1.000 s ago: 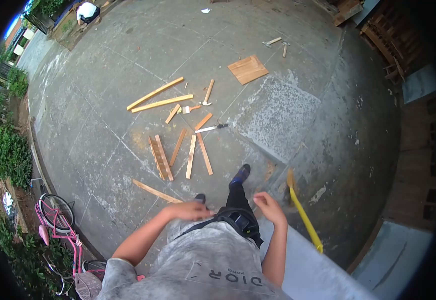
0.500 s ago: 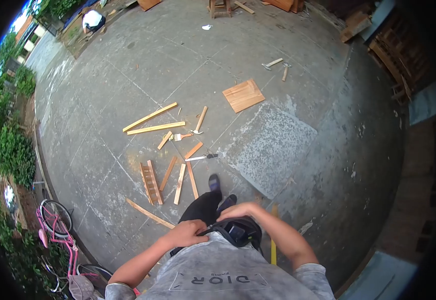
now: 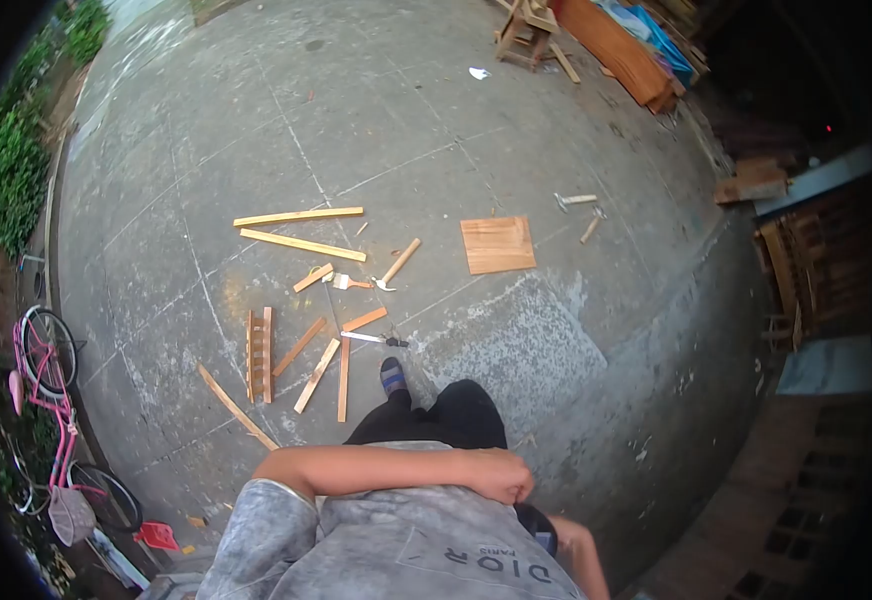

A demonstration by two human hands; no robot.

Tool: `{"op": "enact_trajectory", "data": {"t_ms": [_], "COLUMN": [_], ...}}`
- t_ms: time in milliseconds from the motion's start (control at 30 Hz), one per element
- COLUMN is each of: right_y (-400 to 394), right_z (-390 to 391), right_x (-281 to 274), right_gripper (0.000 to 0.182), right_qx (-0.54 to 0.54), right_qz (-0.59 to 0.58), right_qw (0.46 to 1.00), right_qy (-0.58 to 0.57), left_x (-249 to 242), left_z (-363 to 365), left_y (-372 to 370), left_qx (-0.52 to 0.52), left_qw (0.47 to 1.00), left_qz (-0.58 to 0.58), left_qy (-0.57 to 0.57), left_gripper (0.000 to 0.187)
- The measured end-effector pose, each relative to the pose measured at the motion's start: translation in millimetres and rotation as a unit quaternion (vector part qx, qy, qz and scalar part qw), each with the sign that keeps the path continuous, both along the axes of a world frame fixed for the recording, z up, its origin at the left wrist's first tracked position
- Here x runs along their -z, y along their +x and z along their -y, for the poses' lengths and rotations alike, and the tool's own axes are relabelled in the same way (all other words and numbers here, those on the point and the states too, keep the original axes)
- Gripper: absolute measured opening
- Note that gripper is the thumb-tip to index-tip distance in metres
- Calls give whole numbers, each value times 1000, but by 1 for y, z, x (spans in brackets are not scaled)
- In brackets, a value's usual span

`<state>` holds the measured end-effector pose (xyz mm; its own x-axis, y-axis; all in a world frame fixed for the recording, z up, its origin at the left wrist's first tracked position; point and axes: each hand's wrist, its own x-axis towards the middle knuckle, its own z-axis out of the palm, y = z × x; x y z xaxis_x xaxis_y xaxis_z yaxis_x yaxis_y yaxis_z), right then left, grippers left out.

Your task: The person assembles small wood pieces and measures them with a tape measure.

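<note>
Concrete floor (image 3: 386, 130), one black pouch (image 3: 537, 524) (mostly hidden), left hand (image 3: 502, 475) curled, right hand (image 3: 568, 534) blurred, both grips impossible to tell, three hammers (image 3: 403, 260), one brush (image 3: 353, 283)

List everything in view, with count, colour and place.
Slatted wooden piece: 1, brown, left of centre
Wood strips: 5, brown shades, around it
Long bars: 2, yellowish, above
Short block: 1, yellowish, below bars
Paintbrush: 1, white and orange, beside block
Hammers: 3, pale handles, one by brush, two upper right
Bladed tool: 1, silver and black, centre
Square board: 1, brown, upper centre
Bicycle: 1, pink, left
Likely dustpan: 1, red, beside bicycle
Stool: 1, brown, top
Planks: uncountable, brown, top right
Sheet: 1, blue, top right
Scrap: 1, white, top
Plants: many, green, left
Shirt: 1, grey, bottom
Trousers: black, bottom
Left hand: 1, bare, waist
Right hand: 1, blurred, lower right
</note>
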<state>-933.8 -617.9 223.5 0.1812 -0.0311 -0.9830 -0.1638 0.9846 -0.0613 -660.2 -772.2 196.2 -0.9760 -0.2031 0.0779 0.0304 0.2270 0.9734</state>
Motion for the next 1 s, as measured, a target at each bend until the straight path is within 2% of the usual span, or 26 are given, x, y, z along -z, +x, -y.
{"op": "enact_trajectory", "data": {"t_ms": [100, 167, 233, 367, 500, 567, 633, 700, 767, 833, 900, 1000], "right_y": [-9, -16, -28, -64, -117, -142, -155, -140, -120, -111, -72, -27], "right_z": [-14, -6, 9, 60, 142, 196, 256, 344, 431, 487, 544, 590], "right_x": [-12, -11, -6, 17, 86, 135, 170, 129, 95, 72, 8, -61], "right_gripper": [52, 53, 54, 56, 58, 60, 61, 54, 45, 36, 25, 27], "right_qx": [31, 26, 4, -62, -185, -267, -363, -473, -588, -654, -458, -526], "right_qz": [-41, -61, -71, -57, 23, 90, 139, 122, 55, -50, 43, 229], "right_qw": [999, 998, 997, 996, 979, 952, 913, 871, 799, 684, 789, 726], "right_qy": [-3, 0, -2, -26, -79, -117, -121, -45, -117, -319, -408, -379], "left_x": [4, -2, 1, 25, 38, 24, -10, -35, -68, -99, -122, -152], "left_z": [26, 57, 81, 118, 144, 149, 148, 133, 114, 96, 81, 92], "left_y": [-6, 8, 20, 41, 67, 71, 70, 64, 51, 38, 18, -2], "left_qx": [-43, -88, -130, -272, -374, -480, -559, -584, -624, -634, -620, -633], "left_qw": [999, 995, 985, 948, 893, 841, 791, 742, 679, 662, 657, 646], "left_qz": [-14, -1, 33, 81, 128, 100, 179, 244, 295, 297, 283, 254], "left_qy": [1, 53, 106, 142, 215, 229, 175, 222, 250, 266, 321, 344], "left_gripper": [18, 18, 19, 25, 34, 34, 31, 34, 39, 48, 52, 56]}}
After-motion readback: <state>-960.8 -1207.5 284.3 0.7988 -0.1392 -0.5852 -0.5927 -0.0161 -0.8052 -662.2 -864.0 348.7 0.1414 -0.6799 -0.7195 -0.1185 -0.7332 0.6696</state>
